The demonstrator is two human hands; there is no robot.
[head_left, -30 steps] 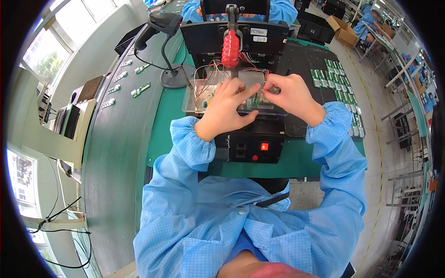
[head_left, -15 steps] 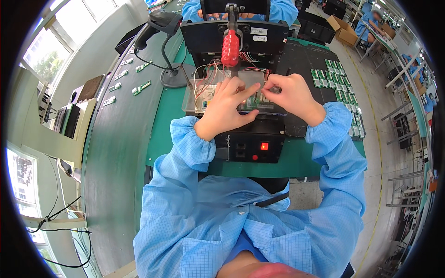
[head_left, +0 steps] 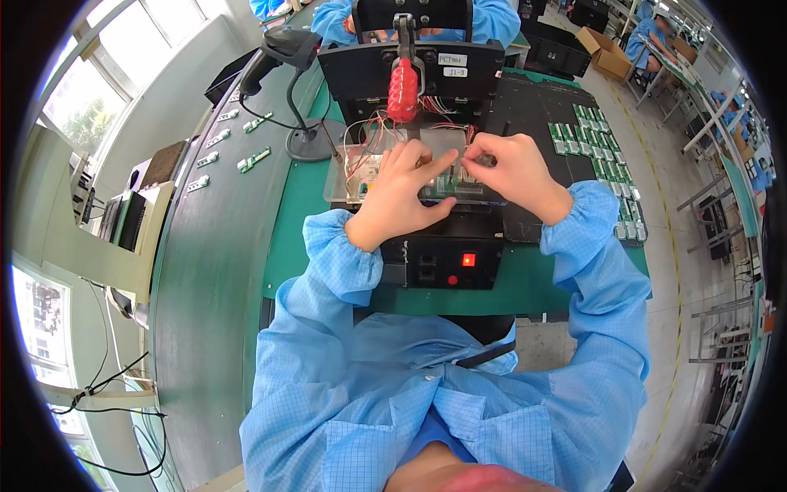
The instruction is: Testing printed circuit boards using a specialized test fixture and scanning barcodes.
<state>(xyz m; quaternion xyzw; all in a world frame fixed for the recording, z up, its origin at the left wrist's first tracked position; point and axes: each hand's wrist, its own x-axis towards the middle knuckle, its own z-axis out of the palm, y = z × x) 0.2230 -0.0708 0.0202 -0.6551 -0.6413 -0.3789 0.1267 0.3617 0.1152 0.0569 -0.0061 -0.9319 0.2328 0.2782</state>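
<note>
Both hands are over a black test fixture (head_left: 385, 262) with a clear plastic tray (head_left: 338, 182) on top. My left hand (head_left: 399, 195) spreads across the tray, thumb and index finger apart and the other fingers bent; it grips nothing visible. My right hand (head_left: 518, 170) pinches thumb and fingertips together at the tray's right side. Whatever lies in that pinch is too small or hidden to make out. A green circuit board (head_left: 445, 185) shows partly between the hands. Above them, a red-handled toggle clamp (head_left: 402, 90) is mounted on the fixture's black upright plate (head_left: 357, 70).
A barcode scanner (head_left: 279, 57) stands on its stand at the left. Several small boards (head_left: 254, 159) lie on the dark green belt (head_left: 217, 271). More boards (head_left: 607, 156) are in rows on a black mat (head_left: 533, 107) at right. A co-worker's blue sleeve (head_left: 496, 20) shows beyond the fixture.
My hands keep nearly the same pose over the fixture. The whole view has shifted slightly.
</note>
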